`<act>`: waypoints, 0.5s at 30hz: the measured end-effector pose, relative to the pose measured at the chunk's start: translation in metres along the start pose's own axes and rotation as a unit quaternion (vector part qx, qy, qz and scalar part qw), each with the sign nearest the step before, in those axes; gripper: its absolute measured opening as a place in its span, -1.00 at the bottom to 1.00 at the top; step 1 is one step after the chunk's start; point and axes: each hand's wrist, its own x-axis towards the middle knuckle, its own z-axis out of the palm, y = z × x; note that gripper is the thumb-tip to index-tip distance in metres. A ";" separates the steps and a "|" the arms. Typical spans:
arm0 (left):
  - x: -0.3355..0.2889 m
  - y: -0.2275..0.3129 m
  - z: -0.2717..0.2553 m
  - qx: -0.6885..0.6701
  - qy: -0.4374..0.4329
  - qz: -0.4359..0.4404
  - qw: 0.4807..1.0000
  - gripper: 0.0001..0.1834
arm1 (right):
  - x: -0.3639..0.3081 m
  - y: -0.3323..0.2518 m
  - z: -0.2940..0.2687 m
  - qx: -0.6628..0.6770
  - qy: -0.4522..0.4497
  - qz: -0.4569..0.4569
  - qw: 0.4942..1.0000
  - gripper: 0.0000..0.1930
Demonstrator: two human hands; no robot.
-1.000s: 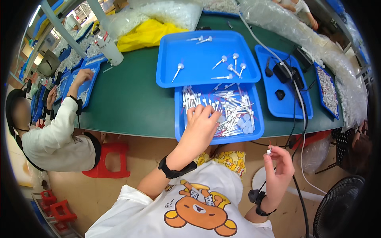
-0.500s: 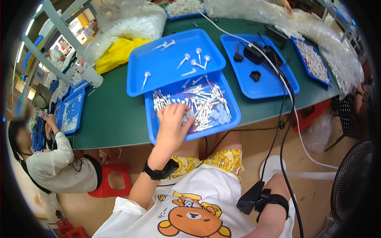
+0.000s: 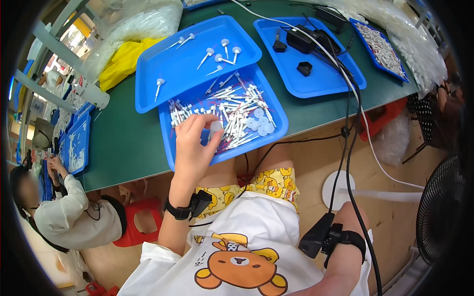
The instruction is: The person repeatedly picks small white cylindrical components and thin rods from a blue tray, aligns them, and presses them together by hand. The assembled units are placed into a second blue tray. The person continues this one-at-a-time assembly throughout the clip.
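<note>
My left hand [image 3: 193, 145] reaches into the near blue tray [image 3: 170, 148], which is full of several thin white stick-like parts [image 3: 237, 116] and round white caps [image 3: 260, 123]. Its thumb and fingertips pinch a small white cap [image 3: 215, 127] just above the pile. A black band sits on that wrist. My right hand [image 3: 353, 217] hangs low beside my lap, past a black wrist band with a clipped device [image 3: 326, 237]. Its fingers are hidden.
A second blue tray [image 3: 163, 74] behind holds a few white pins. A third blue tray [image 3: 340, 74] to the right holds black adapters and cables. Another person [image 3: 74, 217] works at the left by a red stool [image 3: 136, 222]. A fan [image 3: 442, 207] stands at the right.
The view has tilted down and moved closer. My right hand dropped from chest height to beside my lap. My left hand stayed in the near tray and closed on a cap.
</note>
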 end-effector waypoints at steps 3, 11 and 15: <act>0.003 0.002 -0.005 -0.098 0.000 -0.031 0.995 -0.70 | -0.005 0.025 0.013 -0.003 0.004 -0.003 1.000 -0.85; -0.014 -0.008 -0.042 -0.426 -0.072 -0.159 0.888 -0.66 | -0.044 0.085 0.059 0.209 -0.172 0.263 0.926 -0.44; -0.021 -0.021 -0.047 -0.542 -0.097 -0.164 0.819 -0.61 | -0.050 0.095 0.099 0.197 -0.153 0.298 0.921 -0.35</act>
